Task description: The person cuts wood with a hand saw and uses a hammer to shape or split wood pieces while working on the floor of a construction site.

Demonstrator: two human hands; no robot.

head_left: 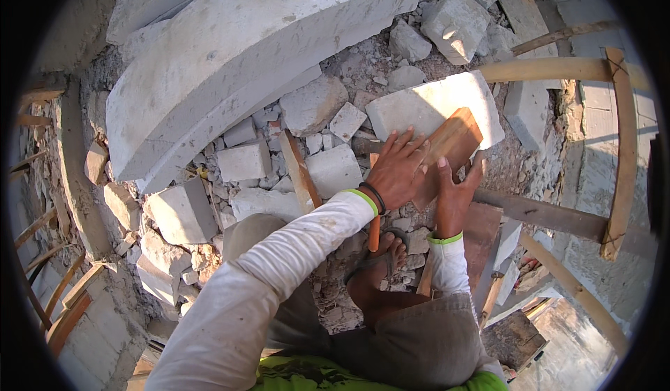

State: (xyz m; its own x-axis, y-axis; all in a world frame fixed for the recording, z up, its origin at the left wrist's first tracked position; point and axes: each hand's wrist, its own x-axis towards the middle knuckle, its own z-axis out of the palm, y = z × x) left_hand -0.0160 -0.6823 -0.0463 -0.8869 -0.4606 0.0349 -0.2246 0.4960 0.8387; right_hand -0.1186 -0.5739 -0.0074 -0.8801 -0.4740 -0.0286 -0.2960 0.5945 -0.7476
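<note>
A short reddish-brown wooden board point(457, 134) lies tilted across a pale block point(401, 108). My left hand point(396, 173) rests on the board's left side, its fingers stretched out flat. At the lower right edge my right hand point(458, 194) grips the board, thumb on its face and fingers along the edge; part of those fingers is hidden. Below my left wrist a tool with an orange handle point(375, 233) stands near my sandalled foot point(380, 262); its upper part is partly covered by my hand.
A large curved concrete slab point(244, 49) fills the upper left. Broken blocks point(183, 211) and rubble surround my feet. Wooden strips point(618, 154) and a plank point(541, 213) form a frame at right. A wood strip point(299, 171) leans among blocks left of my hands.
</note>
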